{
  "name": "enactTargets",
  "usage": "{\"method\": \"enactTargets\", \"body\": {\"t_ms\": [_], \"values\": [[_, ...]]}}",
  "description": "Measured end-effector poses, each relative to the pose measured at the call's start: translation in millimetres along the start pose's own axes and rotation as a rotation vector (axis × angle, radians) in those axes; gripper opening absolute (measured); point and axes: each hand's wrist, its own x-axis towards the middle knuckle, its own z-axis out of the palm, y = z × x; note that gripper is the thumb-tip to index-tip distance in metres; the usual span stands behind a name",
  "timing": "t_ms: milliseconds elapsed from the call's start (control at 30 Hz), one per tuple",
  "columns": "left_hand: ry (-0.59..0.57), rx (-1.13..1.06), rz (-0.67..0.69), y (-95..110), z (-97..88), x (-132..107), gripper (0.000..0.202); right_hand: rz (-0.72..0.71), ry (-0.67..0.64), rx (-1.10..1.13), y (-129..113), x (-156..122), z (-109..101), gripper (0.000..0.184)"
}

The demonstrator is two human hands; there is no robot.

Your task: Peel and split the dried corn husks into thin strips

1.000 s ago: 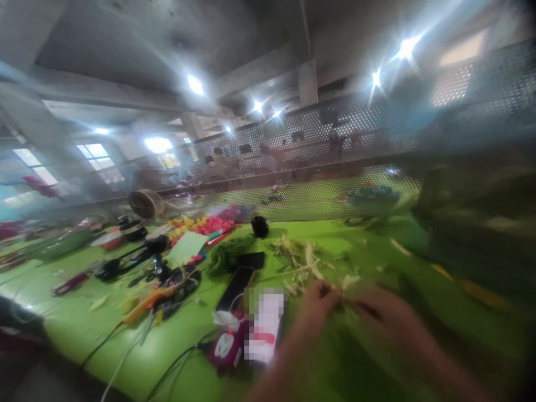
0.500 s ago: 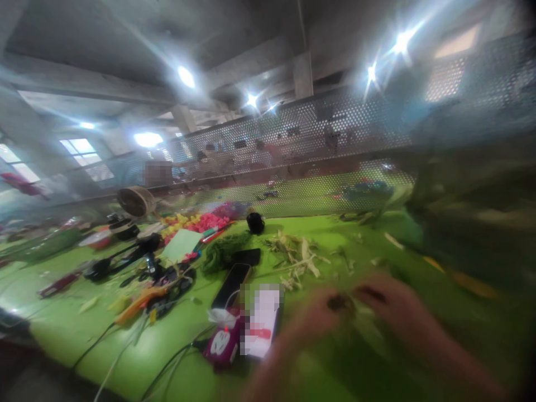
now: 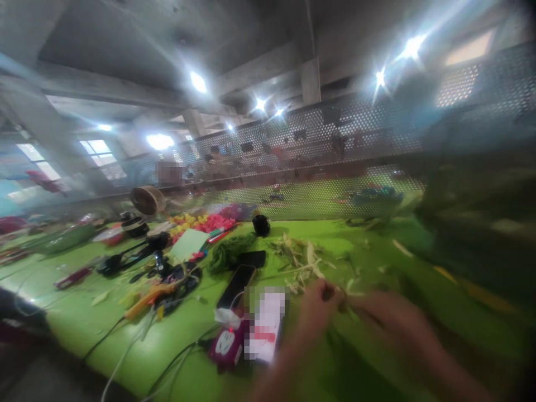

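Observation:
Low on the right of the picture, my left hand [image 3: 320, 304] and my right hand [image 3: 391, 315] meet at their fingertips above the green tabletop. The left fingers are curled into a pinch. My right hand, blurred by motion, is closed towards the left fingertips. Something small and pale shows between the fingers, too smeared to name. Just beyond the left hand lies a heap of pale dry strips [image 3: 307, 259], like husk or dried leaf. A phone with a lit, pixelated screen [image 3: 266, 329] lies left of my left forearm.
Left of my hands stand a purple power socket [image 3: 228, 346] with cables, a dark phone [image 3: 237, 285] and an orange-handled tool [image 3: 146, 301]. Farther back are green netting [image 3: 228, 251], pink flowers [image 3: 215, 223] and a black object [image 3: 261, 225]. A perforated metal screen [image 3: 293, 167] borders the table.
The view has shifted slightly, so the table's things sit a little farther right. My left hand has moved up and closer to the heap of strips; the fingertips of both hands stay together.

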Motion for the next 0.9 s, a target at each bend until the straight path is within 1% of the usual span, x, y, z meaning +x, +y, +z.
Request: {"method": "enactTargets", "body": {"t_ms": [67, 100, 233, 267, 333, 400, 433, 467, 533, 633, 700, 767, 833, 900], "values": [[0.015, 0.097, 0.039, 7, 3.6, -6, 0.012, -0.002, -0.016, -0.048, 2, -1, 0, 0.023], [-0.001, 0.128, 0.058, 10, 4.9, -10, 0.009, -0.004, -0.017, -0.053, 4, -1, 0, 0.024], [-0.146, 0.228, 0.129, 22, 4.4, -20, 0.005, -0.015, 0.032, 0.019, 15, 1, -3, 0.025], [-0.195, 0.238, 0.135, 23, 2.9, -20, 0.005, 0.006, 0.044, 0.057, 17, 2, -5, 0.024], [-0.309, 0.222, 0.119, 24, -1.0, -19, 0.008, 0.092, 0.034, 0.167, 18, 4, -10, 0.023], [-0.402, 0.149, 0.067, 22, -4.5, -17, 0.011, 0.200, -0.006, 0.292, 17, 8, -16, 0.022], [-0.424, 0.090, 0.034, 20, -5.6, -16, 0.013, 0.249, -0.030, 0.346, 16, 10, -17, 0.021], [-0.420, 0.023, 0.002, 19, -6.1, -14, 0.016, 0.289, -0.051, 0.390, 15, 11, -19, 0.021], [-0.359, -0.115, -0.049, 14, -5.8, -11, 0.023, 0.330, -0.063, 0.437, 12, 14, -19, 0.021], [-0.220, -0.232, -0.063, 6, -3.5, -5, 0.030, 0.301, -0.045, 0.411, 6, 13, -15, 0.028], [-0.158, -0.248, -0.053, 0, -2.1, 0, 0.029, 0.235, -0.033, 0.343, 3, 10, -10, 0.029], [-0.120, -0.218, -0.035, -6, -1.1, 4, 0.026, 0.137, 0.005, 0.238, 1, 7, -5, 0.026], [-0.076, -0.123, -0.004, -8, -0.3, 6, 0.019, 0.013, 0.077, 0.098, 0, 3, -1, 0.024], [-0.010, 0.022, 0.042, -6, 0.7, 4, 0.014, -0.106, 0.144, -0.044, 0, -1, 2, 0.025]]}}
